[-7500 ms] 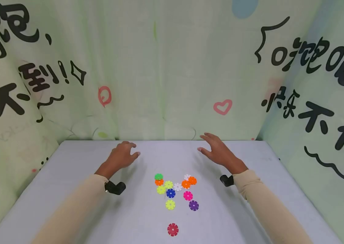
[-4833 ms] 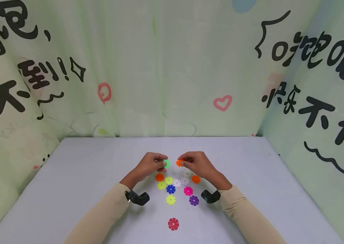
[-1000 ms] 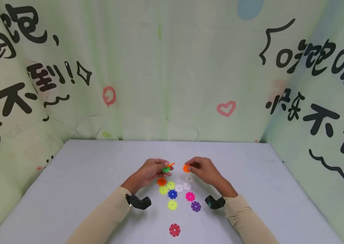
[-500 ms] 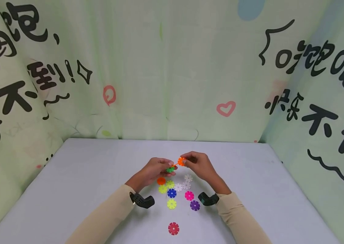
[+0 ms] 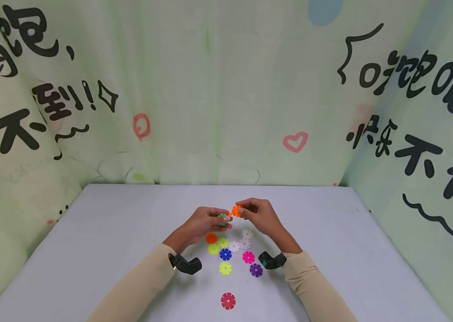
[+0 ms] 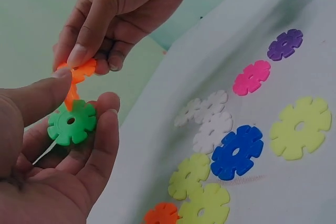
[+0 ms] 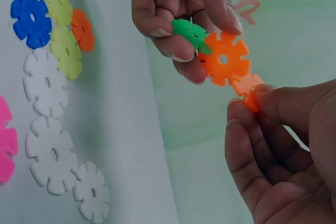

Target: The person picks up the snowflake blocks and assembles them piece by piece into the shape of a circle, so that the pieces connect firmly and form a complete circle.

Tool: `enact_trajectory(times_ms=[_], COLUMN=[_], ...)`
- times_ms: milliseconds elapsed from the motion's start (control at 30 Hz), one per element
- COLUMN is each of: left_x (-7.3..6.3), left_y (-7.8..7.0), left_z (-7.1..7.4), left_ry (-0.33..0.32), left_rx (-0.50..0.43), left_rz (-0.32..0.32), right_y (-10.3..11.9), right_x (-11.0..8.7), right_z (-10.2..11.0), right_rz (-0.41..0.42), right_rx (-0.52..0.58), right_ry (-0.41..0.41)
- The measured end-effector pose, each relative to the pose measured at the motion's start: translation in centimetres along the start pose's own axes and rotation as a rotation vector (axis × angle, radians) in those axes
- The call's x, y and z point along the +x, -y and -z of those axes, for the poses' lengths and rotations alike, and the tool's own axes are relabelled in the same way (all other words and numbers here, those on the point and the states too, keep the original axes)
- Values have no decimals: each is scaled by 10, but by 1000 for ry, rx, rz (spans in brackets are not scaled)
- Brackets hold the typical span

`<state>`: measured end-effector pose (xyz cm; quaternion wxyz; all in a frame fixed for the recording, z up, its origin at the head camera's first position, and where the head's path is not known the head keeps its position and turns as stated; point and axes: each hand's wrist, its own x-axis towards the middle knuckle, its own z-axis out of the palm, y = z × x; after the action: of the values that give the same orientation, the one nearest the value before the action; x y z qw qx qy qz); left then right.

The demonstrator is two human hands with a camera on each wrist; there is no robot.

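My left hand [image 5: 202, 223] holds a green notched plastic disc [image 6: 81, 131] with a flower-like rim. An orange disc [image 7: 235, 67] stands at an angle in the green disc's edge, the left thumb against it. My right hand [image 5: 264, 218] pinches a second orange disc [image 7: 247, 84] between thumb and fingers. The two orange discs meet edge to edge; how deep their slots sit in each other cannot be made out. Both hands are raised above the table, close together. Fingers cover part of each held disc.
On the white table [image 5: 130, 210] lie loose discs: an orange one [image 5: 211, 238], several yellow-green, several white, a blue one [image 5: 225, 254], a pink one [image 5: 248, 257], a purple one [image 5: 256, 270] and a red one [image 5: 228, 301] nearest me. A printed curtain [image 5: 246, 89] surrounds the table.
Hands first apart and free picked up the green disc and orange discs. One orange disc joined the green one. Lately my right hand moved left, bringing the second orange disc against the first.
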<state>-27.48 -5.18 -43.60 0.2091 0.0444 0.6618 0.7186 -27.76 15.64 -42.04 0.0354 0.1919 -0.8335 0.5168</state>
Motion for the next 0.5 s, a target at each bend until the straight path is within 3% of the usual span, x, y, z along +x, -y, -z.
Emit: enact_trajectory(times_ms=[233, 500], left_x=[-1, -6], left_y=[4, 7], left_z=[-1, 4], left_ry=[-7, 68], left_rx=[34, 70], left_rz=[9, -26], right_y=[-1, -3], right_x=[2, 3], right_z=[-3, -10], right_rz=[21, 1], right_rx=[36, 52], right_ry=[98, 100])
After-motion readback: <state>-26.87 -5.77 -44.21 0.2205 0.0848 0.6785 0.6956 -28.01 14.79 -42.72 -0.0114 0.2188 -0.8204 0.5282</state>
